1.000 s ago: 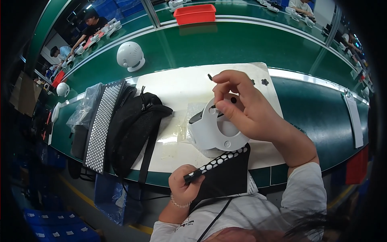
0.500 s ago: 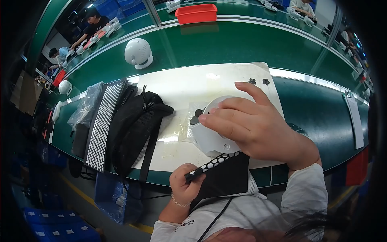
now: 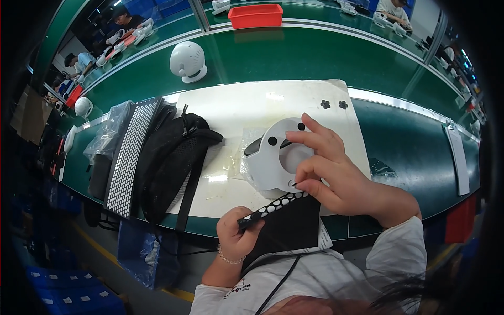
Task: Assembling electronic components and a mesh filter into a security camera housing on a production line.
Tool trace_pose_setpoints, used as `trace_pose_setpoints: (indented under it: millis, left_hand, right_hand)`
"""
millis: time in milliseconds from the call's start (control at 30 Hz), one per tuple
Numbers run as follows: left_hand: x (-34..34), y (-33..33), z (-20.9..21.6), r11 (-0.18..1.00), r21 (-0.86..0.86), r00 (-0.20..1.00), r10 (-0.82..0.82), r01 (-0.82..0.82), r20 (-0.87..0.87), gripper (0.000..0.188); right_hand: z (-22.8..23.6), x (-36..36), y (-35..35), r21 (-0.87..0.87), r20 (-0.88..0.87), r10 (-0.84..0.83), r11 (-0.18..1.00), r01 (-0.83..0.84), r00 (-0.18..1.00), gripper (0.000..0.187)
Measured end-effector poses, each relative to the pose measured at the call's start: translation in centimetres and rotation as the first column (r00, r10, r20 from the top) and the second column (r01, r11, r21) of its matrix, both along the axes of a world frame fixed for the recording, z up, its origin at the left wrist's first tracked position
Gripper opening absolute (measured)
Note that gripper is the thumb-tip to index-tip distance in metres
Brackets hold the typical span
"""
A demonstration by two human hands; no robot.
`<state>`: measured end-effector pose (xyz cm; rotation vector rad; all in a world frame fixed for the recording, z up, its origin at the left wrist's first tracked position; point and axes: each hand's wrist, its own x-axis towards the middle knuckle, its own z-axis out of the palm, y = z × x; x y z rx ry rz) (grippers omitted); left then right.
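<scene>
My left hand grips the end of a black sheet with white round spots, held at the near edge of the table. Beyond it a white plastic housing with a large round opening lies on the white board. Two black round dots show on its upper face. My right hand is over its right side, thumb and index finger pinched beside a small round recess at the near end. A tiny dark edge shows at those fingertips, too small to name. The other fingers stretch over the opening.
A black fabric bag and a white-dotted black sheet lie left of the housing. Two black flower-shaped pieces rest on the white board. Farther off stand a round white device and a red bin. Other people sit beyond.
My right hand has moved off the housing's upper face toward its near recess, uncovering the black dots and the opening. My left hand still holds the spotted sheet.
</scene>
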<state>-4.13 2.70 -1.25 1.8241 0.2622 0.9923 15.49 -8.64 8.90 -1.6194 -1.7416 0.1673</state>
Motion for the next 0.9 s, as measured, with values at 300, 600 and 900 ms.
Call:
trace_pose_setpoints:
  millis: [300, 600, 900]
  left_hand:
    - [0.2, -0.2, 0.2, 1.0, -0.003, 1.0, 0.013, -0.013, 0.005, 0.021]
    - [0.2, 0.0, -0.2, 1.0, 0.0, 0.999, -0.009, 0.009, 0.044, 0.022]
    - [0.5, -0.2, 0.3, 1.0, 0.012, 0.999, -0.024, 0.024, 0.03, 0.019]
  right_hand:
    - [-0.2, 0.0, -0.2, 0.006, 0.125, 0.012, 1.0, -0.013, 0.992, 0.014]
    - [-2.5, 0.0, -0.3, 0.402, 0.457, -0.187, 0.915, -0.014, 0.87, 0.017]
    - [-2.2, -2.3, 0.0, 0.393, 0.338, -0.075, 0.917, -0.068, 0.938, 0.016]
